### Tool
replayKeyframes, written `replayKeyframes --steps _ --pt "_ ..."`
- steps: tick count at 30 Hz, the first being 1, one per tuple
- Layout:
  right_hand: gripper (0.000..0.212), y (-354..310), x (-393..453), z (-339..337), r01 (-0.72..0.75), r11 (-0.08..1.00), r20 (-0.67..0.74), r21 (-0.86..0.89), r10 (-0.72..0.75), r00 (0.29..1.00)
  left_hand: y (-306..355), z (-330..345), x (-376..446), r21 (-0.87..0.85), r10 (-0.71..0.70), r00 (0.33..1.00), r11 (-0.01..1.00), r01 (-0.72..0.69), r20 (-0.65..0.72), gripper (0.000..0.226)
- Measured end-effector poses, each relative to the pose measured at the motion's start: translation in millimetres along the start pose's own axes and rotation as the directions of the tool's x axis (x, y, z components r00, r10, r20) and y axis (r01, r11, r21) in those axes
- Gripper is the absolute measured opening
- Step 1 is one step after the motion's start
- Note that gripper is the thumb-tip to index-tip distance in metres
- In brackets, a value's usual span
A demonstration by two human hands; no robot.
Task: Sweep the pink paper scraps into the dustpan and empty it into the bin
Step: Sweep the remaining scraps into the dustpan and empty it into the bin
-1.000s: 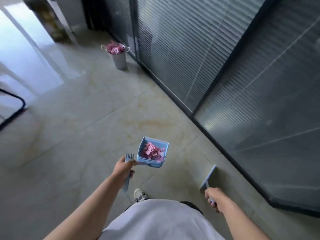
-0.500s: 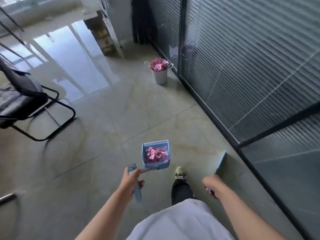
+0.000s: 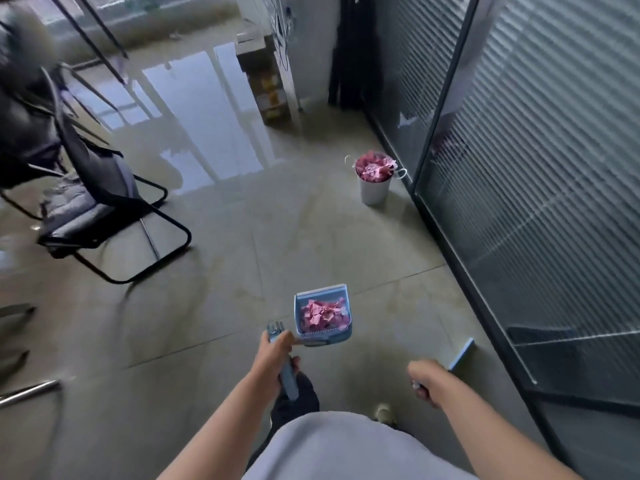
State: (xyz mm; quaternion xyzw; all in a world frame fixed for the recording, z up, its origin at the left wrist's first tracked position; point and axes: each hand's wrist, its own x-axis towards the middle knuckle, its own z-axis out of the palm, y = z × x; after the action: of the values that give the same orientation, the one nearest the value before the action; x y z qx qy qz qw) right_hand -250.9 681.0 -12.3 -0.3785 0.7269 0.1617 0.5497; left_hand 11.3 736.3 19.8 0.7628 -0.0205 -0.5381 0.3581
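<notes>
My left hand (image 3: 275,358) grips the handle of a blue dustpan (image 3: 341,332), held level above the floor in front of me. A heap of pink paper scraps (image 3: 322,315) lies inside the pan. My right hand (image 3: 427,377) holds the handle of a small blue brush (image 3: 460,355), whose head points down and to the right near the glass wall. Farther ahead a small white bin (image 3: 375,190) stands on the floor beside the glass partition, heaped with pink scraps (image 3: 374,168).
A glass partition with a black frame (image 3: 446,244) runs along the right. A black chair (image 3: 104,209) stands at the left, and a cardboard-coloured stack (image 3: 266,84) at the back. Open tiled floor (image 3: 277,244) lies between me and the bin.
The view has swung left and I have walked forward; the bin now sits nearer and more to the right. Both hands keep their hold on dustpan and brush.
</notes>
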Motion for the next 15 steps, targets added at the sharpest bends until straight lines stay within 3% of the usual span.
replayKeyframes --steps 6,11,15 --pt "0.033 -90 25 9 -0.081 0.996 -0.026 0.033 0.082 0.996 88 -4 85 0.036 -0.046 0.976 0.999 0.039 0.213 0.017" --pt "0.024 -178 24 19 -0.14 0.982 -0.07 0.129 0.15 0.986 182 -16 137 0.073 -0.211 0.873 0.977 0.199 0.44 0.023" --pt "0.006 -233 31 20 -0.124 0.942 -0.077 0.313 0.155 0.985 246 -15 165 0.041 -0.211 0.799 0.973 0.228 0.563 0.016"
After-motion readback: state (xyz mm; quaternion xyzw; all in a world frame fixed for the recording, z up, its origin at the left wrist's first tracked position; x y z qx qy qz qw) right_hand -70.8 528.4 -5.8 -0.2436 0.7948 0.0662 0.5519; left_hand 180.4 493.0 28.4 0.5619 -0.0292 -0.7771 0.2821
